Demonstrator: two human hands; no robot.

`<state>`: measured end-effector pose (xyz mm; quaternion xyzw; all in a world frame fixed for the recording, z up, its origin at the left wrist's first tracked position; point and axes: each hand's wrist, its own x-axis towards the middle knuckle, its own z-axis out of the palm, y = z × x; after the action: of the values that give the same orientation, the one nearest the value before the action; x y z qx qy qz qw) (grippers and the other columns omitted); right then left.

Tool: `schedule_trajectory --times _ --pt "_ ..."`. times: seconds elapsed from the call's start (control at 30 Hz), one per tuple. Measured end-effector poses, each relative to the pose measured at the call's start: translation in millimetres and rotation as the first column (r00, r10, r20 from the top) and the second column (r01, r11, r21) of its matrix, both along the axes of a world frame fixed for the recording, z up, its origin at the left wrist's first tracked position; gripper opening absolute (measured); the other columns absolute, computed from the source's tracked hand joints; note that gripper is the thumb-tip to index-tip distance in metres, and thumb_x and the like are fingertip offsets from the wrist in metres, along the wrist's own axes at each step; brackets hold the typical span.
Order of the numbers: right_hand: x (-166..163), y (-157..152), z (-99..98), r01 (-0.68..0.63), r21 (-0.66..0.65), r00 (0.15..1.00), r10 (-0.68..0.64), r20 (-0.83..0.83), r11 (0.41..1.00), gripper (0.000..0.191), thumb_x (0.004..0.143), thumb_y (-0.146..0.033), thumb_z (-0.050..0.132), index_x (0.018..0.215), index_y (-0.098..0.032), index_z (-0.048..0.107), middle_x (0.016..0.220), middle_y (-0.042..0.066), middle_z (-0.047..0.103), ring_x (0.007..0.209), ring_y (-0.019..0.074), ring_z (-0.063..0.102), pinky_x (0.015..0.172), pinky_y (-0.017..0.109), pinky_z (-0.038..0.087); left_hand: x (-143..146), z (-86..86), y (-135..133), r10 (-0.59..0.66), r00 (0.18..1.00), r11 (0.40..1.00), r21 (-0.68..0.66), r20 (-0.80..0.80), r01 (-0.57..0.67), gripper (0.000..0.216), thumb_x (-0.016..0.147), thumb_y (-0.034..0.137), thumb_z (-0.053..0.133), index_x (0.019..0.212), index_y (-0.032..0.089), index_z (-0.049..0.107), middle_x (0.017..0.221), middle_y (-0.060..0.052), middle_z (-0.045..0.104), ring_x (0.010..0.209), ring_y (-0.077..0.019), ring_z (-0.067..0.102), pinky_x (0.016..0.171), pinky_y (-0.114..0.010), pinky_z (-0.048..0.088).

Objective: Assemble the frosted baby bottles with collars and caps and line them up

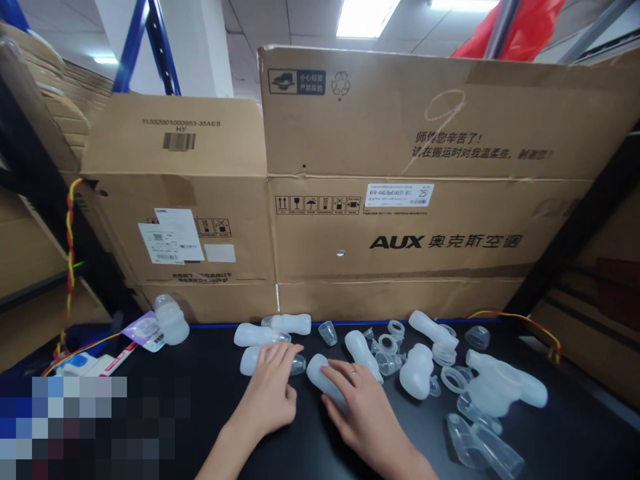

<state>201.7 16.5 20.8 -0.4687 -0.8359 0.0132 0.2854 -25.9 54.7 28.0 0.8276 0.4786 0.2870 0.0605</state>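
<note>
My left hand (273,387) lies across a frosted white baby bottle (251,361) with a clear cap (299,364). Its fingers are stretched out over the bottle's middle, and the thumb is apart. My right hand (359,408) curls around another frosted bottle (319,373), fingers on top and thumb at the near side; part of this bottle is hidden. Behind my left hand lie two more bottles on their sides, one white bottle (253,335) nearer and one bottle (295,325) farther back. A small clear cup (328,333) sits beyond my right hand.
On the right of the black tabletop (210,420) are scattered rings (388,344), clear funnel parts (483,443), a round-bodied bottle (417,373) and a wide frosted piece (503,385). A bottle (171,321) stands at left beside a purple packet (144,329). Cardboard (320,280) walls the back.
</note>
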Motion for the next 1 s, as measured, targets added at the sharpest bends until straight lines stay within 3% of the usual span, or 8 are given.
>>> schedule_trajectory --times 0.13,0.23,0.4,0.5,0.57,0.67,0.8,1.0 --pt "-25.6 17.7 -6.5 0.042 0.076 0.998 -0.045 0.049 0.996 0.04 0.095 -0.022 0.063 0.135 -0.025 0.059 0.133 0.012 0.065 0.109 0.0302 0.066 0.092 0.045 0.056 -19.7 -1.8 10.1 0.139 0.99 0.99 -0.001 0.027 -0.139 0.062 0.072 0.0 0.053 0.129 0.022 0.062 0.128 -0.009 0.069 0.123 -0.0302 0.063 0.107 -0.049 0.05" --pt "-35.5 32.0 -9.7 0.134 0.161 0.985 -0.149 0.09 0.978 0.047 0.095 -0.024 0.064 0.14 -0.022 0.055 0.132 0.016 0.065 0.112 0.0344 0.063 0.095 0.052 0.053 -23.7 6.3 9.7 0.183 0.982 0.982 0.032 0.047 -0.185 0.042 0.085 0.012 0.058 0.125 0.024 0.063 0.124 -0.007 0.073 0.114 -0.0291 0.069 0.099 -0.045 0.055" --pt "-21.9 40.4 -6.0 0.407 0.248 0.909 -0.415 -0.022 0.879 0.039 0.094 -0.024 0.061 0.133 -0.02 0.061 0.138 0.021 0.061 0.126 0.0429 0.053 0.102 0.065 0.04 -7.8 12.8 -0.5 0.078 0.984 0.99 0.105 0.157 -0.095 0.039 0.093 0.026 0.059 0.132 0.027 0.061 0.13 -0.007 0.073 0.118 -0.0272 0.071 0.099 -0.04 0.058" --pt "-7.1 34.1 1.8 0.478 0.25 0.879 -0.456 -0.141 0.842 0.03 0.099 -0.027 0.055 0.127 -0.022 0.065 0.135 0.019 0.062 0.123 0.0416 0.055 0.102 0.065 0.04 5.0 4.9 -8.0 0.004 0.982 0.994 0.11 0.191 -0.025 0.051 0.09 0.026 0.065 0.14 0.028 0.057 0.13 -0.007 0.074 0.122 -0.0276 0.07 0.104 -0.04 0.057" --pt "-1.5 24.9 6.3 0.404 0.197 0.908 -0.364 -0.209 0.893 0.03 0.102 -0.033 0.051 0.127 -0.023 0.064 0.127 0.016 0.066 0.113 0.0359 0.063 0.096 0.056 0.047 11.8 -2.9 -12.9 -0.029 0.982 0.995 0.101 0.185 0.011 0.063 0.086 0.024 0.069 0.146 0.028 0.051 0.127 -0.007 0.075 0.121 -0.028 0.07 0.105 -0.041 0.057" --pt "-3.7 8.0 8.2 0.209 -0.011 0.937 -0.204 -0.283 0.978 0.033 0.103 -0.043 0.05 0.127 -0.024 0.062 0.104 0.01 0.074 0.089 0.0272 0.072 0.078 0.038 0.054 19.2 -12.0 -19.0 -0.104 0.982 0.987 0.136 0.16 0.082 0.067 0.084 0.022 0.07 0.147 0.027 0.046 0.128 -0.008 0.075 0.122 -0.0278 0.07 0.106 -0.041 0.057" --pt "-15.2 -5.9 7.8 0.06 -0.245 0.911 -0.154 -0.382 0.968 0.026 0.101 -0.048 0.056 0.109 -0.024 0.065 0.078 0.001 0.074 0.067 0.0216 0.071 0.062 0.028 0.049 24.6 -11.0 -23.5 -0.153 0.983 0.977 0.163 0.103 0.135 0.063 0.081 0.02 0.067 0.141 0.025 0.052 0.132 -0.01 0.073 0.122 -0.03 0.069 0.104 -0.043 0.057" --pt "-13.1 -2.7 16.5 -0.018 -0.291 0.833 -0.147 -0.533 0.957 0.033 0.099 -0.051 0.056 0.093 -0.021 0.066 0.066 -0.002 0.062 0.056 0.0147 0.055 0.056 0.025 0.04 38.7 5.4 -23.4 -0.153 0.979 0.985 -0.058 0.132 0.162 0.032 0.085 0.024 0.063 0.116 0.028 0.064 0.106 -0.006 0.076 0.093 -0.0268 0.076 0.083 -0.037 0.06"
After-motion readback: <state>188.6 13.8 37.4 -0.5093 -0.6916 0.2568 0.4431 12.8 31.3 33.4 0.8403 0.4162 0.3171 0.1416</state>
